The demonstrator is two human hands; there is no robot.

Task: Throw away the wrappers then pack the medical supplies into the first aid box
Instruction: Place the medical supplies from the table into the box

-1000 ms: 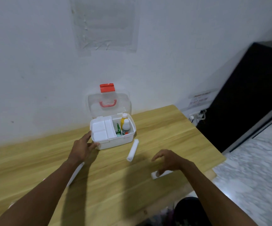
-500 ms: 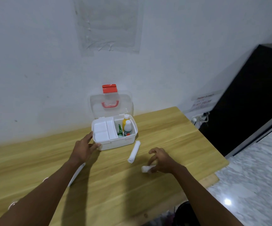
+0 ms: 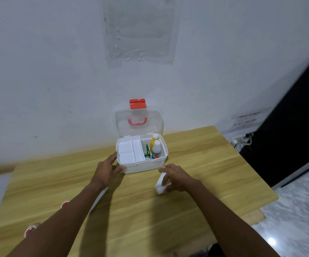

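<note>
The white first aid box (image 3: 146, 166) stands open on the wooden table (image 3: 214, 164), its clear lid (image 3: 140, 130) with red handle raised against the wall. Inside are a white tray (image 3: 128, 152) on the left, a green item (image 3: 147, 154), a yellow bottle (image 3: 154, 142) and a white bottle (image 3: 156, 149). My left hand (image 3: 107, 170) rests against the box's front left corner, fingers apart, holding nothing. My right hand (image 3: 176, 178) grips a small white bandage roll (image 3: 162, 190) and its fingers lie on the longer white roll (image 3: 160, 180) in front of the box.
A flat white object (image 3: 99, 198) lies partly under my left forearm. Two small red-topped items (image 3: 64, 204) (image 3: 30, 230) sit near the table's left front. A black cabinet (image 3: 289, 127) and a wall socket with cables (image 3: 242, 141) stand to the right. The table's right edge drops to a marble floor.
My right hand closed on the small roll near the table's front edge and carried it left to the longer roll. My left hand stayed at the box.
</note>
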